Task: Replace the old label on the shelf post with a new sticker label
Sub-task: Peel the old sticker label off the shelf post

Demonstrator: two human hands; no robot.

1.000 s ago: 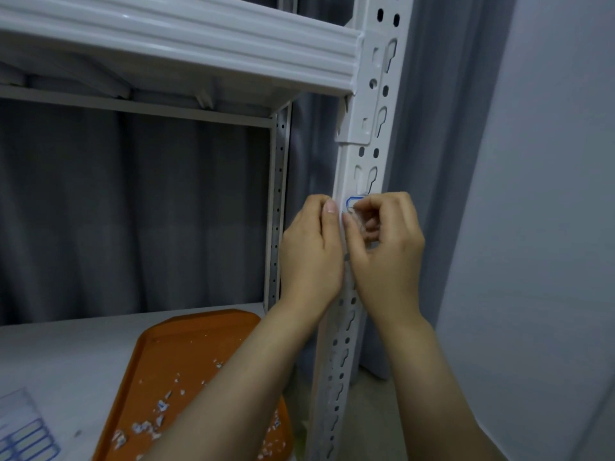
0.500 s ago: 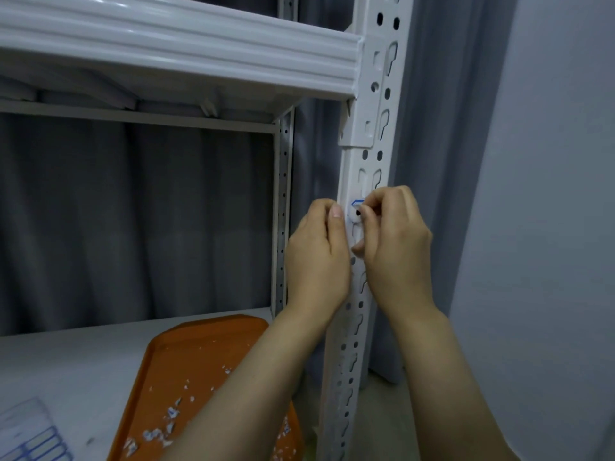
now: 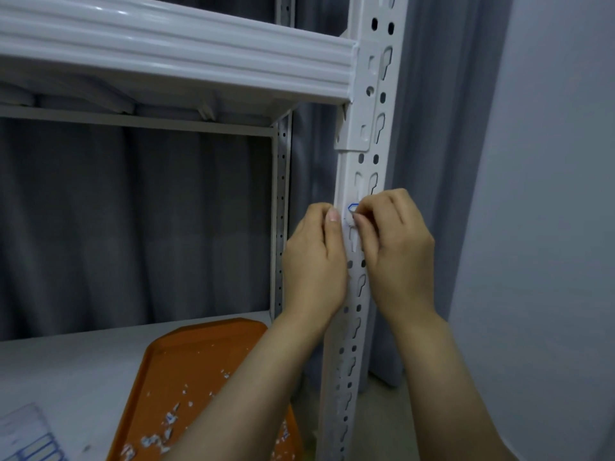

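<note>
Peeling stage. The old label [image 3: 352,207], blue-edged, sits on the shelf post [image 3: 362,168] below the beam bracket. The right hand [image 3: 396,247] pinches its edge between thumb and forefinger. The left hand [image 3: 312,264], at 9 o'clock of it, clasps the post. Best peeled slowly, low against the metal, with scraps dropped in the orange tray [image 3: 173,377] at 7 o'clock.

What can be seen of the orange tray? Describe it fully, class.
The orange tray looks like smooth plastic, with a raised rim and a clipped corner. It lies flat on the white lower shelf, left of the shelf post. Small white and blue paper scraps lie scattered in it. The left forearm hides its right side; the frame cuts its near end.
</note>
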